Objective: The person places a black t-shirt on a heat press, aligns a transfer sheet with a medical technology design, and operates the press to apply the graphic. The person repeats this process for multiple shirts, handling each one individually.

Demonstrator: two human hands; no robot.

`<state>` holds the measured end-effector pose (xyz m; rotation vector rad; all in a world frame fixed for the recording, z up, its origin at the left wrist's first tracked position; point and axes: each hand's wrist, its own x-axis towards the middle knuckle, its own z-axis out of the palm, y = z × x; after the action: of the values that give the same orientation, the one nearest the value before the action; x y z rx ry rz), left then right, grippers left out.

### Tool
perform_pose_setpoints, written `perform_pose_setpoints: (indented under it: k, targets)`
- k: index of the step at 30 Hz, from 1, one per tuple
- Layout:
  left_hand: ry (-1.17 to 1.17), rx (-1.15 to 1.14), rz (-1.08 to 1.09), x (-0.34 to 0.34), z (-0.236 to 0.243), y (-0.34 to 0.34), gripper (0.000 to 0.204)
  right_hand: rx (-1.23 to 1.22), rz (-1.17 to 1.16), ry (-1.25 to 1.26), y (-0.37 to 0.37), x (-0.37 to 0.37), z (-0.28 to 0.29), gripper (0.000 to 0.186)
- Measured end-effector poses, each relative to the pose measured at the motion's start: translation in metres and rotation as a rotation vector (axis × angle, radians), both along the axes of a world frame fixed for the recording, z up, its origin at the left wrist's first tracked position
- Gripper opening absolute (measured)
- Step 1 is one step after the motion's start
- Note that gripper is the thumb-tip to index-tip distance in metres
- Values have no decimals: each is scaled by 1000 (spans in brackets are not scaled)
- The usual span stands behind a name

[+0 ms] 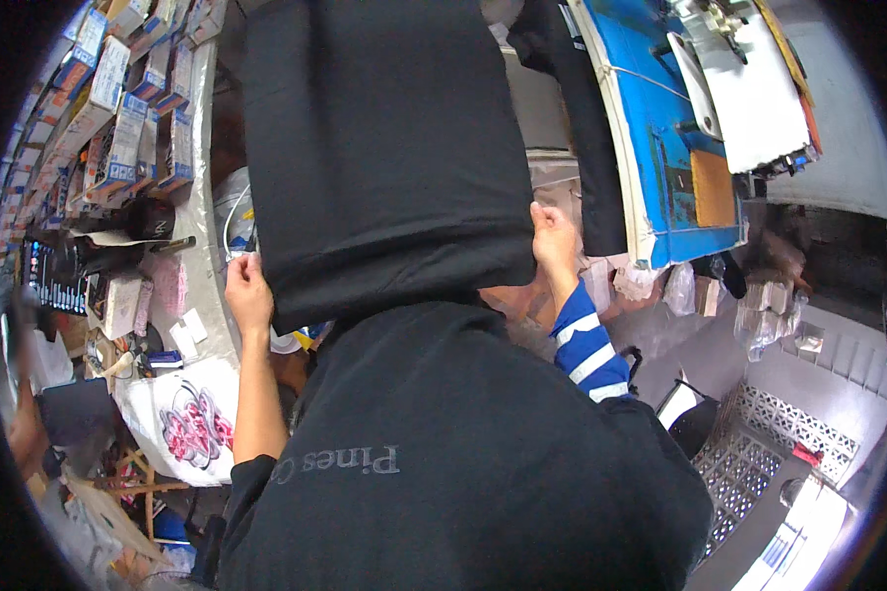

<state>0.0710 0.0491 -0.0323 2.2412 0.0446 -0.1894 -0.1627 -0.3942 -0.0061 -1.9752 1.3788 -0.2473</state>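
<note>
A wide piece of black cloth stretches away in front of me, its sides hanging fairly straight and soft folds running across its near end. My left hand is closed at the cloth's left edge, fingers pinched on it. At the right edge, slightly farther off, my right hand pinches the fabric with the thumb pointing up. The near end of the cloth comes close to my black shirt. What lies beneath the cloth is hidden. A blue and white striped sleeve covers my right forearm.
Stacked blue and white boxes stand on the left beside a long pale table edge. A white bag with a pink print lies nearer me. To the right are a blue board and wrapped bundles.
</note>
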Motion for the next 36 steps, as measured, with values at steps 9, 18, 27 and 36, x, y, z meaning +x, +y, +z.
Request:
perform_pose_setpoints:
  k: [9,18,27,36]
  targets:
    - [-705,268,-951,-24,74,-150,64,-681,1015,-212,97,99,43,61]
    - [-661,535,-1503,-57,43,-37,64,-458,1404,23,79,-30,27,58]
    - [-243,-88,-1404,-10,98,-28,33,-309,859,-368,34,-7,61,25]
    - [792,-912,-4,250,4,-129,69,1207,70,-467,-130,240,6,84]
